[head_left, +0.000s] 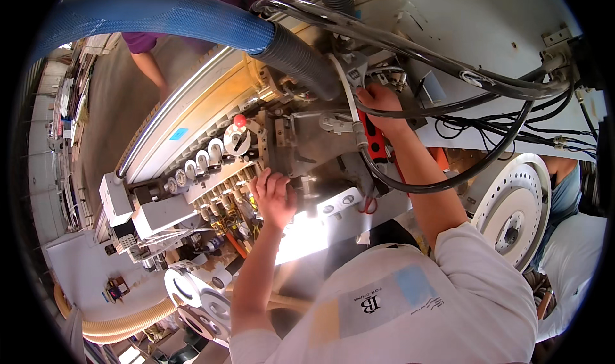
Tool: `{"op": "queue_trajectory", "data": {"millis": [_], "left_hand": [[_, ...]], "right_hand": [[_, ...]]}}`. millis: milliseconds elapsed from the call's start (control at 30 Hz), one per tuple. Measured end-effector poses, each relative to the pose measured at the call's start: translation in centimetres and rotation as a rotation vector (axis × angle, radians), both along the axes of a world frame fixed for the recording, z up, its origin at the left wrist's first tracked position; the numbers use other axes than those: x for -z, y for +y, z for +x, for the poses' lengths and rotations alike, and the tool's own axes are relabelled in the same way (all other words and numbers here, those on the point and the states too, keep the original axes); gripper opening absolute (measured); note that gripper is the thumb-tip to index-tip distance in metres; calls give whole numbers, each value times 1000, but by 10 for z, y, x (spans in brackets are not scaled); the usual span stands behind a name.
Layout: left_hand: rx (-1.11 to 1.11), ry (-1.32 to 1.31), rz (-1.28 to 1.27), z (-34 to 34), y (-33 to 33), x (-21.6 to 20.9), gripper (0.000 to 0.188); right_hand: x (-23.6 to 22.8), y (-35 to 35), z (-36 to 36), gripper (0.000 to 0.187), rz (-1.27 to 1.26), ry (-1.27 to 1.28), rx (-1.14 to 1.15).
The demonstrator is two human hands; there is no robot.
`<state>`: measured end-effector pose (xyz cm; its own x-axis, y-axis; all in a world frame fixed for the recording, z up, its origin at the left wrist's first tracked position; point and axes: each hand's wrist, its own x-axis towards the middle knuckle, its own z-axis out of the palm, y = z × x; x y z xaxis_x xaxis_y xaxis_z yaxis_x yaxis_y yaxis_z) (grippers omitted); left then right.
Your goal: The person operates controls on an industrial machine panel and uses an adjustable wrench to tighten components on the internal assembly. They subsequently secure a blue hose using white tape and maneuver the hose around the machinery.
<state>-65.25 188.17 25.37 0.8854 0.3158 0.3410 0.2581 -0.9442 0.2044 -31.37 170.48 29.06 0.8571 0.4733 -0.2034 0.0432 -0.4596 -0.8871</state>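
My right hand (382, 107) is closed around an adjustable wrench with a red and black handle (374, 137). The grey wrench head (353, 64) reaches up into the machine's metal parts beside a pale hose (346, 91); whether its jaws grip anything I cannot tell. Lower and to the left, my left hand (275, 197) rests on the machine with its fingers apart and slightly bent, holding nothing. Just above that hand is a round metal dial with a red knob (239, 120). Left of it runs a row of small pale wheels (202, 159).
A thick blue hose (160, 15) and black cables (448, 50) arch over the work area. At right stands a large perforated white disc (512, 213), with a person in a white shirt (573, 261) behind it. Another person in purple (144, 42) is beyond the machine.
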Motion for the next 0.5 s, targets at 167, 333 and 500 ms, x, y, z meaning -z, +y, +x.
{"op": "queue_trajectory", "data": {"millis": [167, 333, 500], "left_hand": [[-10, -6, -17, 2, -2, -1, 23], [-26, 0, -10, -1, -2, 0, 26], [-12, -6, -18, 3, -1, -4, 26]], "right_hand": [[-20, -7, 24, 38, 64, 326, -12], [-19, -38, 79, 34, -65, 317, -132], [-12, -40, 141, 36, -233, 286, -283]]}}
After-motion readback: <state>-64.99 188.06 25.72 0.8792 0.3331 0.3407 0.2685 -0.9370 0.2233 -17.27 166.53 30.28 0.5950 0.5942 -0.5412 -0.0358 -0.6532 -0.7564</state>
